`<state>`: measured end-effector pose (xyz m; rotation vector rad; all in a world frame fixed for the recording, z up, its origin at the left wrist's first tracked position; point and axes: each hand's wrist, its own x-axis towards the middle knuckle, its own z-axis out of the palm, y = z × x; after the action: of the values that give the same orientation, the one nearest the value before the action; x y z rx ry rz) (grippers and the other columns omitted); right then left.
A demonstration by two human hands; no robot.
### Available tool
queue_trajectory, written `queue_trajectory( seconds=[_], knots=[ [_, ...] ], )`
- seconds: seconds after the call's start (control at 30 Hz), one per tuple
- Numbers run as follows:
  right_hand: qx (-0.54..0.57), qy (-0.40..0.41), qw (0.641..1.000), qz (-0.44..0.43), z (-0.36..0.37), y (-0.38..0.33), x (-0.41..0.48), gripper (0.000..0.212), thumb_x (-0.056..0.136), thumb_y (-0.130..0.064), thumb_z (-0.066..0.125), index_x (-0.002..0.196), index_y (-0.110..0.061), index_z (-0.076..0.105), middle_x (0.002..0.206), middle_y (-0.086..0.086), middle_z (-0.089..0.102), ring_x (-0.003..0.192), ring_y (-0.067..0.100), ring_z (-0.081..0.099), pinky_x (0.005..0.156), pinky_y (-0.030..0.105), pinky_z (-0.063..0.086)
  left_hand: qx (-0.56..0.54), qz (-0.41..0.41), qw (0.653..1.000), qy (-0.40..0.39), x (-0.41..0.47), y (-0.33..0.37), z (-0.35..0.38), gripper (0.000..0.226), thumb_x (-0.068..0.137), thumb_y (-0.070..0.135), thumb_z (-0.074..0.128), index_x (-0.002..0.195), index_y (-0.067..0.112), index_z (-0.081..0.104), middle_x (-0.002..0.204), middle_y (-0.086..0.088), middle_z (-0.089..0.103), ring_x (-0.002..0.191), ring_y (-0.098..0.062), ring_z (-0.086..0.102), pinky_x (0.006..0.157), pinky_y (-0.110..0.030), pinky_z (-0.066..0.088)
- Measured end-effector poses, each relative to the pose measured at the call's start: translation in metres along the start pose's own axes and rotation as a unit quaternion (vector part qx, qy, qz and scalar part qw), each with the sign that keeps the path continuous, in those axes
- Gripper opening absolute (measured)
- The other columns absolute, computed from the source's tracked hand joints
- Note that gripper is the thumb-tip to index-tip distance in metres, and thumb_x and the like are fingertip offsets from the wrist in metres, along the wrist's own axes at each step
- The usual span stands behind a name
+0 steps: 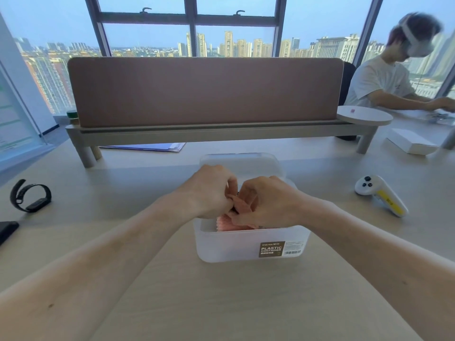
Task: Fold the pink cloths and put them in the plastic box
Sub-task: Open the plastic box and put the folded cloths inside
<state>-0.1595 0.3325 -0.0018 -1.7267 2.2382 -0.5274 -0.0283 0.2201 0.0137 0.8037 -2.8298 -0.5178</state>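
We sit in a high-rise office: a shared desk [147, 173], a pink divider screen [204, 92], windows [147, 33] over city towers [229, 44].

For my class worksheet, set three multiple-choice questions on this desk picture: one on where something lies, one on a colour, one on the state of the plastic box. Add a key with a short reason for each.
1. Where does the white controller lie?
A. On the desk, right of the plastic box
B. Inside the box
C. Left of the box

2. What colour is the cloth pinched by the left hand and right hand?
A. Green
B. Pink
C. Black

3. The box is:
A. Shut by a lid
B. Open at the top
C. Tipped on its side

Key
1 A: it lies beyond the right forearm.
2 B: pink shows between the fingers.
3 B: its top is uncovered and a second cloth lies inside.
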Motion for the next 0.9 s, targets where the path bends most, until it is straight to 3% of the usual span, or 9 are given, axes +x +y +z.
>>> queue_trajectory(
  seconds=[0.1,0.2,0.37,0.43,0.5,0.67,0.73,0.8,0.9],
  knots=[
    [-0.071,0.020,0.997,-0.013,-0.003,0.001,-0.002,0.031,0.071,-0.058,0.070,0.080,-0.030,0.060,0.082,-0.011,0.070,0.084,0.019,0.066,0.074,0.036,0.056,-0.045,-0.002,0.999,0.024,0.000,0.001,-0.004,0.014,0.080,0.011,0.067,0.087,0.022,0.070,0.096,0.002,0.070,0.067,-0.004,0.062,0.057,-0.018,0.045],
    [-0.114,0.061,0.991,-0.040,-0.014,0.013,-0.003,0.021,0.082,-0.032,0.068,0.072,-0.033,0.049,0.078,-0.009,0.060,0.083,0.027,0.063,0.068,0.038,0.054,-0.034,0.013,0.999,0.026,-0.003,-0.005,-0.004,0.010,0.079,0.016,0.072,0.087,0.022,0.070,0.094,0.003,0.072,0.069,-0.002,0.061,0.055,-0.015,0.042],
    [-0.035,0.020,0.993,-0.111,-0.027,0.029,-0.015,0.008,0.089,-0.023,0.076,0.097,-0.024,0.077,0.090,-0.013,0.075,0.088,0.002,0.067,0.083,0.020,0.051,-0.036,0.007,0.999,0.013,-0.006,-0.012,0.001,0.017,0.078,0.014,0.073,0.090,0.025,0.071,0.094,0.006,0.072,0.075,-0.005,0.065,0.060,-0.019,0.047],
    [-0.055,0.052,0.989,-0.126,-0.024,0.037,-0.014,0.009,0.092,-0.020,0.072,0.099,-0.023,0.078,0.090,-0.011,0.076,0.087,0.005,0.066,0.085,0.027,0.051,-0.037,0.010,0.999,0.008,-0.006,-0.010,0.003,0.019,0.077,0.012,0.072,0.092,0.024,0.071,0.095,0.006,0.072,0.077,-0.006,0.064,0.060,-0.019,0.046],
    [-0.096,0.101,0.979,-0.151,-0.024,0.042,-0.012,0.010,0.092,-0.018,0.071,0.099,-0.024,0.077,0.091,-0.009,0.073,0.082,0.011,0.065,0.079,0.037,0.055,-0.028,0.021,0.999,0.004,-0.006,-0.009,0.004,0.020,0.077,0.013,0.074,0.092,0.025,0.071,0.096,0.006,0.070,0.077,-0.007,0.063,0.061,-0.019,0.047],
    [-0.129,0.171,0.956,-0.200,-0.027,0.050,-0.022,0.022,0.085,-0.003,0.072,0.095,-0.022,0.075,0.096,-0.009,0.069,0.067,0.009,0.053,0.061,0.036,0.056,0.003,0.032,0.999,-0.034,-0.007,-0.010,0.004,0.023,0.078,0.018,0.077,0.095,0.030,0.068,0.097,0.010,0.067,0.073,0.000,0.059,0.060,-0.016,0.042],
    [-0.111,0.129,0.966,-0.196,-0.021,0.053,-0.024,0.023,0.083,-0.007,0.074,0.096,-0.026,0.075,0.095,-0.013,0.068,0.071,0.009,0.061,0.065,0.038,0.057,0.009,0.014,0.996,-0.086,-0.007,-0.011,0.003,0.026,0.076,0.023,0.079,0.098,0.032,0.068,0.100,0.013,0.068,0.075,0.002,0.060,0.063,-0.019,0.046],
    [-0.062,0.047,0.984,-0.158,-0.016,0.055,-0.024,0.020,0.083,-0.015,0.078,0.096,-0.030,0.077,0.091,-0.018,0.070,0.081,0.004,0.067,0.072,0.024,0.056,-0.002,0.002,0.992,-0.129,-0.008,-0.010,0.000,0.027,0.076,0.037,0.082,0.100,0.034,0.070,0.100,0.015,0.068,0.076,0.003,0.062,0.067,-0.022,0.050],
    [0.024,-0.071,0.994,-0.077,-0.025,0.054,-0.021,0.020,0.084,-0.031,0.081,0.104,-0.031,0.079,0.096,-0.019,0.075,0.093,-0.003,0.069,0.077,0.010,0.052,-0.066,-0.023,0.992,-0.106,-0.005,-0.009,-0.008,0.022,0.083,0.048,0.075,0.097,0.031,0.070,0.094,0.012,0.073,0.068,0.000,0.069,0.070,-0.026,0.053]
  ],
)
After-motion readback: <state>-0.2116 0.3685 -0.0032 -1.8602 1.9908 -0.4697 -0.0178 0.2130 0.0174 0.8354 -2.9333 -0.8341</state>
